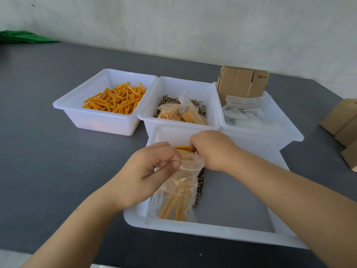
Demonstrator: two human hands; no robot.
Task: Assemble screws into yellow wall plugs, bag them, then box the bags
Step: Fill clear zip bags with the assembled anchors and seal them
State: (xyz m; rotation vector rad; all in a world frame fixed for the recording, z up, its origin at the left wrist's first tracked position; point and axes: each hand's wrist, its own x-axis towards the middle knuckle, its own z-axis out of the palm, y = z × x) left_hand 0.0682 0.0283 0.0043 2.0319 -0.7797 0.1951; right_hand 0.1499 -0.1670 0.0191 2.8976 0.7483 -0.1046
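Clear plastic bag (176, 192) of yellow plugs: my left hand (148, 171) pinches its mouth; right hand (211, 149) grip closed on plug bundle (182, 147) above white tray (193, 228).

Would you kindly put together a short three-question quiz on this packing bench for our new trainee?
1. True or false: the left hand pinches the mouth of the clear bag.
2. Which tub holds only loose yellow plugs? A) far left B) middle C) far right
3. Fill in: the right hand pushes a bundle of yellow ____ into the bag.

Key: 1 true. 2 A, the far-left tub. 3 plugs; the bundle shows just above the bag's mouth.
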